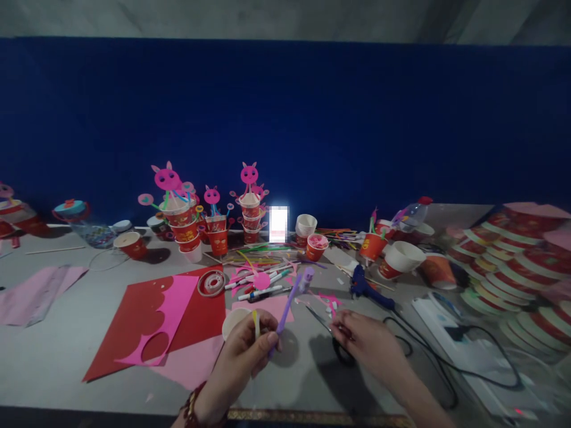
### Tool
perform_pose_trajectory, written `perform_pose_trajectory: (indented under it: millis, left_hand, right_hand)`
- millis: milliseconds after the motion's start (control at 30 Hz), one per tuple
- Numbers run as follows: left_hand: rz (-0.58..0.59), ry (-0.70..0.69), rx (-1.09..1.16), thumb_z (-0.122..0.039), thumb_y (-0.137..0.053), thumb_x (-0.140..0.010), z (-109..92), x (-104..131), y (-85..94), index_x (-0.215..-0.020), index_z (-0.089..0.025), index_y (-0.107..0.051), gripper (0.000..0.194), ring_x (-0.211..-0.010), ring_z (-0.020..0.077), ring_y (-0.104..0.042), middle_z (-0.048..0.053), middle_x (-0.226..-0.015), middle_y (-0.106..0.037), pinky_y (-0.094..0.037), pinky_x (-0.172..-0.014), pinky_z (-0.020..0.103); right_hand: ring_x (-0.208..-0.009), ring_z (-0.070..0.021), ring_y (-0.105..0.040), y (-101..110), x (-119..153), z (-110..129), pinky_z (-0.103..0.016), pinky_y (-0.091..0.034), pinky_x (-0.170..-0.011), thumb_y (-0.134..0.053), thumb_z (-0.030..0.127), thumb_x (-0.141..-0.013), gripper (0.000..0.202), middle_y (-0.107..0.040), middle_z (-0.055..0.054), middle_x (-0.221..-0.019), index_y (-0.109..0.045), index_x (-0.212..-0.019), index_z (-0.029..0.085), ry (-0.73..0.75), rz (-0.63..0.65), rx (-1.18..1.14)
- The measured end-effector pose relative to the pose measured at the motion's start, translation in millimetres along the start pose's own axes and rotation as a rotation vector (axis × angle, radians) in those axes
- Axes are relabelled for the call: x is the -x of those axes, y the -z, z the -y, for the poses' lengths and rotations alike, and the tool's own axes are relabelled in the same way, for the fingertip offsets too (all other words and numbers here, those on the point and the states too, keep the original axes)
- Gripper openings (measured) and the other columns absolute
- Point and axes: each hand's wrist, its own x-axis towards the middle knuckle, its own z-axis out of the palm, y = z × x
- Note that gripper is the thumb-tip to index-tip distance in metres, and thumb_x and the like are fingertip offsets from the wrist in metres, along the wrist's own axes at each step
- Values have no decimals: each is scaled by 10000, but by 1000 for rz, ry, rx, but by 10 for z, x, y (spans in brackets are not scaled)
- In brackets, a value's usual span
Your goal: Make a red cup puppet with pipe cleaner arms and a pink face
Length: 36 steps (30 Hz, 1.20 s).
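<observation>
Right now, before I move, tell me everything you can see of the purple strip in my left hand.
The purple strip is slim, nearly straight and plain purple; its material is unclear. Pinched between thumb and fingers of your left hand, it slants up and rightward, away from you, above the table. A paler purple piece shows at its far end; whether they're joined is unclear.

A deep blue panel [285,119] rises behind the pale grey surface [53,362]. Above the panel lies a dim, mottled grey backdrop [178,19]
</observation>
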Motion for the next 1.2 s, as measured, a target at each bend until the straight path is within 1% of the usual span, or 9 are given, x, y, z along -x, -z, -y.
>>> perform_pose_trajectory:
  millis: [133,200,300,433,533,667,833,1000,1200]
  left_hand:
    - [4,24,30,-554,-755,-789,27,-39,-73,-940,-187,-560,442,-397,-3,-284,-40,-705,-608,-157,-401,167]
    - [7,47,55,-566,-768,-770,28,-53,-105,-942,-186,-561,466,-404,2,-287,-42,-691,-600,-147,-403,170]
    - [21,79,110,-559,-798,-740,39,-69,-140,-940,-182,-562,488,-431,12,-295,-45,-669,-576,-148,-418,173]
    - [103,109,108,-525,-783,-776,66,-81,-174,-916,-179,-558,436,-450,18,-269,-49,-665,-556,-127,-425,183]
    - [132,98,57,-551,-772,-772,76,-84,-206,-883,-180,-548,448,-444,25,-248,-62,-635,-524,-125,-424,193]
    - [72,-23,-63,-574,-798,-725,93,-105,-234,-759,-179,-529,479,-482,50,-319,-65,-586,-489,-209,-469,195]
    - [34,-92,-116,-558,-759,-775,160,-139,-206,-722,-176,-545,441,-548,96,-433,-23,-596,-561,-305,-539,214]
    - [-30,-167,-167,-523,-723,-824,214,-140,-197,-683,-171,-561,413,-563,104,-423,-16,-598,-558,-314,-554,221]
    - [21,-140,-130,-529,-694,-847,217,-139,-250,-835,-166,-618,371,-544,106,-416,-43,-582,-495,-315,-542,229]
  right_hand:
    - [-726,-208,-690,-118,35,-108,-284,-443,-657,-481,108,-875,237,-750,-71,-858,-691,-880,217,-113,105,132]
    - [-684,-218,-664,-87,4,-34,-298,-429,-640,-505,195,-914,203,-719,-64,-744,-692,-837,209,-184,92,66]
    - [-593,-184,-578,-8,-104,210,-282,-396,-578,-550,423,-950,337,-607,-13,-596,-627,-704,206,-230,71,-333]
    - [-500,-102,-455,-15,-285,561,-219,-355,-457,-601,611,-885,426,-580,19,-711,-641,-969,195,-311,53,-1082]
    - [-436,-68,-394,-85,-378,707,-190,-301,-405,-697,639,-802,484,-554,45,-646,-646,-962,185,-424,48,-1299]
    - [-454,-73,-443,-112,-413,746,-188,-341,-419,-758,611,-768,459,-594,29,-625,-667,-868,173,-439,2,-1314]
    - [-475,-89,-491,-70,-390,729,-196,-389,-417,-753,616,-779,463,-642,-1,-663,-662,-866,170,-393,12,-1333]
    - [-499,-102,-523,-92,-347,774,-206,-436,-450,-753,570,-806,407,-634,4,-646,-655,-844,176,-398,-70,-1319]
    - [-528,-109,-539,-113,-338,779,-217,-455,-478,-730,528,-847,362,-639,-5,-671,-657,-834,174,-373,-65,-1298]
